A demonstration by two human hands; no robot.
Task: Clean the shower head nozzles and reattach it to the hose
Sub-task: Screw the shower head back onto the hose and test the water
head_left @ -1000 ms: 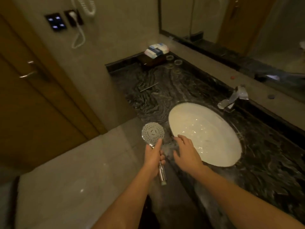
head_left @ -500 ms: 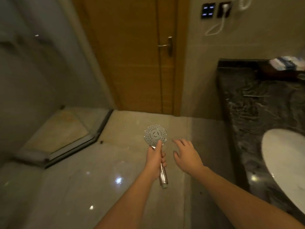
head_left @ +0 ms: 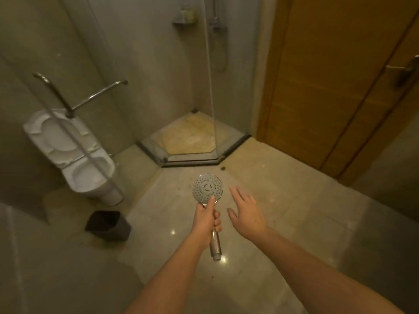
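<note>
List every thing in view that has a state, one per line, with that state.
shower head: detached from any hose, held upright, nozzle face toward the camera
left hand: closed around the shower head handle
right hand: open, fingers spread, holding nothing
toilet: seat and lid up
wooden door: shut
shower enclosure: looks open toward the room; glass is hard to read
bin: upright, no lid

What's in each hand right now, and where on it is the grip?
The left hand holds the shower head by its chrome handle, thumb resting on the lower rim of the nozzle face. The right hand is open and holds nothing.
</note>
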